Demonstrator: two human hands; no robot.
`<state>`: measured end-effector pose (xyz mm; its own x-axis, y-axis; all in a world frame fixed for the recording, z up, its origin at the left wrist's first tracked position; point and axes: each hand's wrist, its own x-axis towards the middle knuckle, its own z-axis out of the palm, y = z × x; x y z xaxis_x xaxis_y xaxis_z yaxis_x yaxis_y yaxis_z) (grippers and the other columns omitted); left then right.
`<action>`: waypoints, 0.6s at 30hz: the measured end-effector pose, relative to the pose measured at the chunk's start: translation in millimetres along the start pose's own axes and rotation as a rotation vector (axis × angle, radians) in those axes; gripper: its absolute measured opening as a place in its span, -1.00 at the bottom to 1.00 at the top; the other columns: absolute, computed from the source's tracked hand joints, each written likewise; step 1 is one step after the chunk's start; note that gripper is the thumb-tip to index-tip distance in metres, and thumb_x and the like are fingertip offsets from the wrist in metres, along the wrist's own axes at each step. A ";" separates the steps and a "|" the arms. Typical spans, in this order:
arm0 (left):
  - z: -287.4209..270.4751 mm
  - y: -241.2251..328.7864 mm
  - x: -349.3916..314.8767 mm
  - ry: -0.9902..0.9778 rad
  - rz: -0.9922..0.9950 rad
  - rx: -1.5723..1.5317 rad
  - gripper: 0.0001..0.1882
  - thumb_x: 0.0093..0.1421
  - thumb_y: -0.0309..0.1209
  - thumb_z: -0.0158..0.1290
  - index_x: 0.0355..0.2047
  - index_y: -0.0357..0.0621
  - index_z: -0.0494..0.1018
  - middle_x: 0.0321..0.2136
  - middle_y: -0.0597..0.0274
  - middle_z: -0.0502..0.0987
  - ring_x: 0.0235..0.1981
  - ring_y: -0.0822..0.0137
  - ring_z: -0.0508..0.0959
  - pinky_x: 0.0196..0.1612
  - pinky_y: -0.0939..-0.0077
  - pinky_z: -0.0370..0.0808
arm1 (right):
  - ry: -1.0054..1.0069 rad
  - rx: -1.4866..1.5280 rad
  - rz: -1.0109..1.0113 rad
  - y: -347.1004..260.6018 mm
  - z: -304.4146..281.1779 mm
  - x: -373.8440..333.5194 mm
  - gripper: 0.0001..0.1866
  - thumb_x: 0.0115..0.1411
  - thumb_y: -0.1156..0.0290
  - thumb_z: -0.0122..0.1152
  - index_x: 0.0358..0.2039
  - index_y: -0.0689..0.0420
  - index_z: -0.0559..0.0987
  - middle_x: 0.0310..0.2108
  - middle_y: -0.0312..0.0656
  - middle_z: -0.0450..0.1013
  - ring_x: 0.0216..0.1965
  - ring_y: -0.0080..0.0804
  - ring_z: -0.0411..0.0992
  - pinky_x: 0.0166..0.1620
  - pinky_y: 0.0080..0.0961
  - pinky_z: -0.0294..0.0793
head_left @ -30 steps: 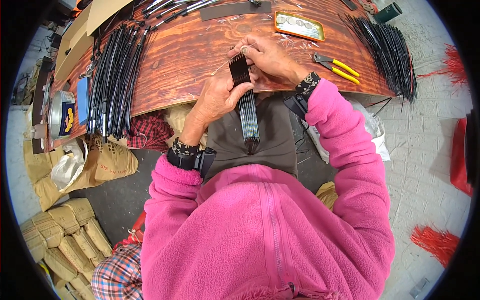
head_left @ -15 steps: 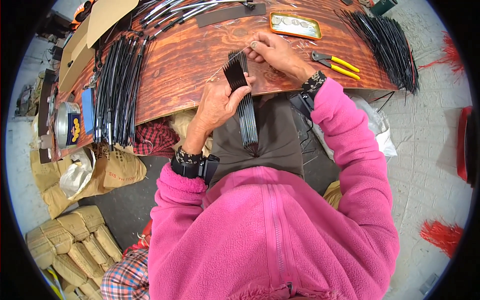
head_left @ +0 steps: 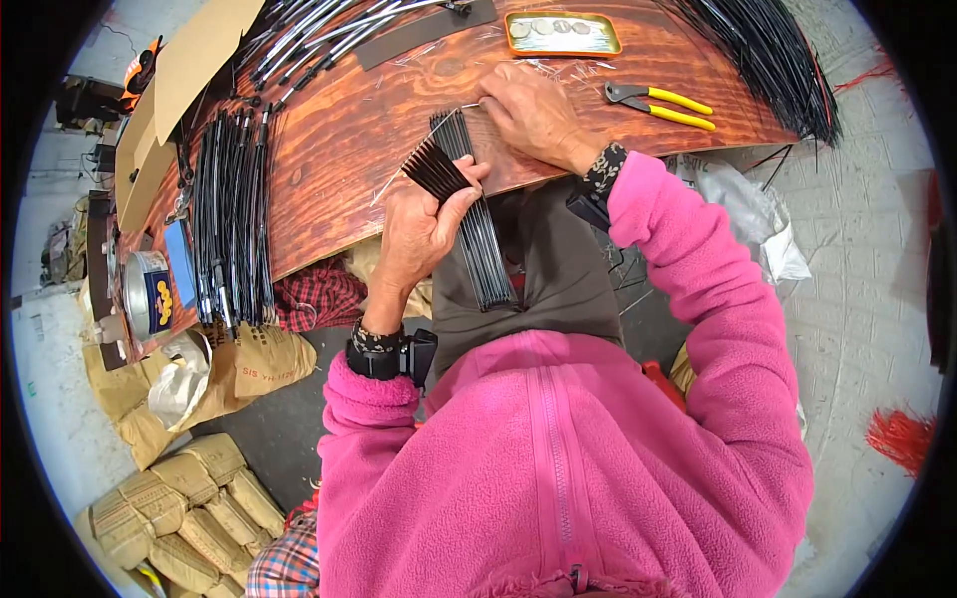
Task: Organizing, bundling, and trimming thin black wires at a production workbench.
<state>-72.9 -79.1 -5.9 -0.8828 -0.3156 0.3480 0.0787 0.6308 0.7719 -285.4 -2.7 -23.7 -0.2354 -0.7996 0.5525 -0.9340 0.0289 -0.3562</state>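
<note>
My left hand (head_left: 414,234) clamps black ribs (head_left: 483,261) between thumb and fingers, at the table's (head_left: 329,184) near edge and over the lap. On the right, my right hand (head_left: 533,112) seems to pinch the far end of a thin pale strand (head_left: 387,185) crossing the rib tips. I'd want the tips evenly fanned and a straight, gentle pull.

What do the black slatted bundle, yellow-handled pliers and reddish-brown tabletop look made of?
Black slatted bundle: perhaps plastic or coated metal; glossy ribs leave it open. Yellow-handled pliers: likely metal head, greyish sheen; smooth plastic or rubber grips. Reddish-brown tabletop: stained wood, apparently; grain shows.
</note>
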 end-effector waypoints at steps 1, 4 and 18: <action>-0.2 -0.9 0.0 0.000 0.011 0.009 -0.85 0.24 -0.50 0.03 -0.25 -0.32 0.54 -0.18 0.13 0.65 -0.02 0.13 0.58 0.03 0.31 0.46 | -0.003 -0.001 -0.004 0.3 0.9 0.4 -0.88 0.13 0.41 0.14 -0.33 0.15 0.48 -0.36 -0.10 0.40 -0.22 -0.07 0.42 -0.20 -0.18 0.43; -0.2 -2.0 -0.5 -0.001 0.017 0.017 -0.85 0.25 -0.50 0.03 -0.25 -0.32 0.54 -0.17 0.13 0.65 -0.02 0.12 0.58 0.04 0.30 0.46 | -0.012 -0.005 -0.011 0.1 2.4 -0.1 -0.87 0.15 0.42 0.15 -0.31 0.16 0.47 -0.34 -0.11 0.39 -0.21 -0.09 0.41 -0.19 -0.22 0.42; 1.2 -5.0 -2.7 0.000 -0.023 -0.085 -0.86 0.27 -0.47 0.03 -0.29 -0.32 0.53 -0.15 0.11 0.64 0.03 0.12 0.57 0.17 0.22 0.38 | 0.004 -0.048 -0.023 -7.7 4.9 0.1 -0.89 0.14 0.46 0.13 -0.31 0.16 0.47 -0.32 -0.08 0.38 -0.20 -0.04 0.38 -0.16 -0.19 0.40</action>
<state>-71.4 -80.6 -11.4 -0.8851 -0.3293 0.3290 0.0972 0.5606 0.8224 -276.9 -6.0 -24.6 -0.2143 -0.7982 0.5630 -0.9511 0.0393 -0.3063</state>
